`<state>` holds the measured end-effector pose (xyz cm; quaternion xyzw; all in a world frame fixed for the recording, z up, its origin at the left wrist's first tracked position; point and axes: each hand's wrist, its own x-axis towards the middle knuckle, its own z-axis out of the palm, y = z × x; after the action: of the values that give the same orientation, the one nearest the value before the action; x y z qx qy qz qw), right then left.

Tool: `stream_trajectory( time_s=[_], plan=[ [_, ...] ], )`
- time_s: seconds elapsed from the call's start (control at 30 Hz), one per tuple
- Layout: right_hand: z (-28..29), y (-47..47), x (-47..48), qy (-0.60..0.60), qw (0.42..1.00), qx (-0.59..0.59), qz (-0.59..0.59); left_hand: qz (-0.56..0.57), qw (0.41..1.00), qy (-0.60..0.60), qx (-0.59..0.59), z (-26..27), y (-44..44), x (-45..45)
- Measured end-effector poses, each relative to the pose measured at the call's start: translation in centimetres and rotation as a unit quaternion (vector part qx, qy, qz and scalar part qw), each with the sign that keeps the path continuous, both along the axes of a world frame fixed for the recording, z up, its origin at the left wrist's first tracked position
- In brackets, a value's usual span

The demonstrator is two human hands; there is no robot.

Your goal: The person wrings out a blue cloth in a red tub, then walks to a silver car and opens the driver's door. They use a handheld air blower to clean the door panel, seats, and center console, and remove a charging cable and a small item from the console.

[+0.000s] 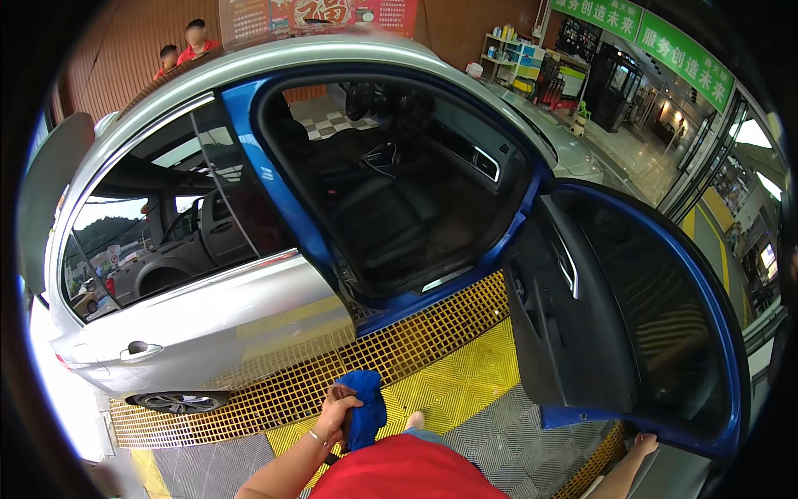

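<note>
My left hand [340, 411] is closed around a bunched blue cloth [366, 408] and a brown cloth [342, 392], held in front of my red shirt. Off to the right, my right hand [645, 443] grips the edge of the open front car door [561, 349], whose black inner panel and blue frame face me. The fingers behind that edge are partly hidden. Beyond the doorway is a black front seat [383, 218], with the dashboard [458, 140] ahead of it. The silver rear door [249, 324] is shut.
Yellow floor grating [424, 337] runs along the car, beside yellow and grey floor tiles [492, 430]. The trunk lid [53, 193] is raised at left. Two people in red [198, 47] are beyond the car. A shelf of bottles [511, 56] stands near the shop entrance.
</note>
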<state>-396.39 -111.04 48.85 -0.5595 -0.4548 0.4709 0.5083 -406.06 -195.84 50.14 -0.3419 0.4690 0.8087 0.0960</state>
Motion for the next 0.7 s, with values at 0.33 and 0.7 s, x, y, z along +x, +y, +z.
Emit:
stream_trajectory(
  time_s=[0.33, 0.7],
  plan=[
    [-5.2, -36.6, -17.0, -0.097, 0.658, -0.272, 0.696, -0.091, 0.991, 0.101, 0.015, 0.4, 14.2, -12.7],
    [-1.4, -45.8, -32.3, 0.181, 0.505, -0.464, 0.705, -0.104, 0.979, 0.086, 0.15, 3.0, 16.6, -22.6]
  ],
)
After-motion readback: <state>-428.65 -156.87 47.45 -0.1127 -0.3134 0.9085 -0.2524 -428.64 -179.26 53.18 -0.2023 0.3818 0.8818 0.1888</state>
